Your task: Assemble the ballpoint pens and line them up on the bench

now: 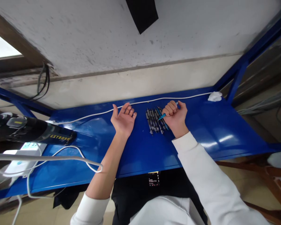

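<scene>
My right hand (176,117) is closed around a blue pen (162,116), whose pointed end sticks out to the left of the fist. Beside and partly under that hand, several dark pens (153,120) lie side by side on the blue shelf (145,153). Among them, on the right side of the row, a blue one shows in part. To the left of the row, my left hand (124,120) rests palm up with its fingers loosely curled and apart, holding nothing.
A white cable (91,115) runs along the shelf's back edge to a crumpled white bundle (214,96). At the left are a black bottle (37,129), a white power strip (21,162) and a looping white cord (67,158). A lit phone (154,179) lies on my lap.
</scene>
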The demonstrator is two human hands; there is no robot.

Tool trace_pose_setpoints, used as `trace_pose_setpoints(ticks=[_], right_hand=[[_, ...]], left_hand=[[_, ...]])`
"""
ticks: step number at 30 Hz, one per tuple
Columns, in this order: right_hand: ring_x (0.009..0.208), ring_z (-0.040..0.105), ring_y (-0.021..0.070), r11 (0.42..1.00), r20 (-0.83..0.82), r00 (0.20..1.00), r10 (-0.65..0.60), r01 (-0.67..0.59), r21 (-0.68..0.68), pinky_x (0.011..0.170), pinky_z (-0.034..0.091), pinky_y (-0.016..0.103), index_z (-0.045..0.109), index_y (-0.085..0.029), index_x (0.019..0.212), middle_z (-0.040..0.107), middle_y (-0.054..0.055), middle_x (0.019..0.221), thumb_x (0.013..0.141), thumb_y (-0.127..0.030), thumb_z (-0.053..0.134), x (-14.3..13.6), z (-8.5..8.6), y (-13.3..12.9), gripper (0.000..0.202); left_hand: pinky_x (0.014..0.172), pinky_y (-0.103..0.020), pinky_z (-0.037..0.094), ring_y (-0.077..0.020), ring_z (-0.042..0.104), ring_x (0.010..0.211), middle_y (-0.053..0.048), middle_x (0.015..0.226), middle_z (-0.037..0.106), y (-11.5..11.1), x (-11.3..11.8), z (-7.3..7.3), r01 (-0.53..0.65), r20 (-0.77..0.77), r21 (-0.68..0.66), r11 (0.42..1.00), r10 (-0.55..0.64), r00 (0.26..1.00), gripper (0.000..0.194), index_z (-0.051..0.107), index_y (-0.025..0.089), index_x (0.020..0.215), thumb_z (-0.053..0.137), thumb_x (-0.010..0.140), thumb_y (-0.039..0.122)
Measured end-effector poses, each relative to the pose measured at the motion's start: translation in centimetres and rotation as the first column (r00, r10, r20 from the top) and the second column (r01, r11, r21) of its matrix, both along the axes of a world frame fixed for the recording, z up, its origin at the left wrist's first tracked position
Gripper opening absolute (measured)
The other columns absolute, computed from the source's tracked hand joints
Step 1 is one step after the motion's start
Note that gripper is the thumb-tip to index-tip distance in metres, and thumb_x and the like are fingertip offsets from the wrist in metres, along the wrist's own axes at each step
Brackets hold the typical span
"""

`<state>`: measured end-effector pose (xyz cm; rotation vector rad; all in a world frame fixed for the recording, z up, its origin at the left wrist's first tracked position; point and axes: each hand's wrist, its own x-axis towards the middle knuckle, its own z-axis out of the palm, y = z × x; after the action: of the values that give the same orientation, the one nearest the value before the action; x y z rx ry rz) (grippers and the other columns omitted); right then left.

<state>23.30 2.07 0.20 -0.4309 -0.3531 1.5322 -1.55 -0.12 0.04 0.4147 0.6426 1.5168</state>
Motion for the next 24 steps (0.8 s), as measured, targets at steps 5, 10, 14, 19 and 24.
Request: trace_pose_setpoints(ticks=[5,10,14,19,24], right_hand=[[0.053,0.005,0.0125,0.999,0.024,0.999,-0.034,0.033,0.035,0.045,0.027,0.026,0.023,-0.026,0.07,0.017,-0.009,0.056,0.106,-0.043,0.059,0.35,-0.46,0.14,0.053],[0.051,0.009,0.0119,0.994,0.064,0.997,-0.035,0.028,0.105,0.045,0.029,0.026,0.026,-0.026,0.07,0.017,-0.008,0.058,0.105,-0.047,0.064,0.4,-0.33,0.15,0.056],[0.052,0.008,0.0122,0.996,0.09,0.995,-0.046,0.039,0.08,0.045,0.028,0.026,0.026,-0.025,0.07,0.015,-0.008,0.059,0.107,-0.049,0.061,0.32,-0.1,0.05,0.056],[0.055,0.004,0.0126,0.998,0.084,0.995,-0.047,0.044,0.042,0.045,0.025,0.026,0.023,-0.026,0.07,0.013,-0.008,0.059,0.108,-0.047,0.055,0.19,0.2,-0.09,0.053],[0.054,0.004,0.012,0.998,0.064,0.997,-0.033,0.029,0.061,0.045,0.026,0.026,0.022,-0.025,0.071,0.013,-0.008,0.058,0.106,-0.046,0.056,0.23,-0.02,-0.08,0.053]], left_hand=[[0.082,-0.034,0.059,-0.0192,0.068,0.085,-0.01,0.096,0.072,-0.04,-0.04,-0.02,0.001,0.011,0.006,1.0,-0.001,1.0,0.062,0.085,0.019,0.105,0.066,0.103,0.078],[0.082,-0.034,0.059,-0.0193,0.068,0.085,-0.01,0.096,0.072,-0.01,-0.03,-0.06,0.001,0.008,0.013,1.0,-0.001,1.0,0.062,0.085,0.019,0.105,0.066,0.103,0.078],[0.082,-0.036,0.059,-0.0213,0.069,0.084,-0.012,0.095,0.073,0.01,0.0,-0.05,-0.002,-0.03,0.015,1.0,0.003,1.0,0.062,0.085,0.02,0.105,0.064,0.103,0.079],[0.082,-0.035,0.059,-0.0211,0.068,0.084,-0.012,0.095,0.073,-0.04,0.03,0.06,-0.001,-0.023,0.014,1.0,0.001,1.0,0.062,0.085,0.02,0.105,0.064,0.103,0.079],[0.082,-0.035,0.059,-0.0209,0.068,0.085,-0.012,0.096,0.073,-0.03,0.01,0.04,-0.004,-0.003,0.002,1.0,0.004,1.0,0.062,0.085,0.02,0.104,0.063,0.104,0.078]])
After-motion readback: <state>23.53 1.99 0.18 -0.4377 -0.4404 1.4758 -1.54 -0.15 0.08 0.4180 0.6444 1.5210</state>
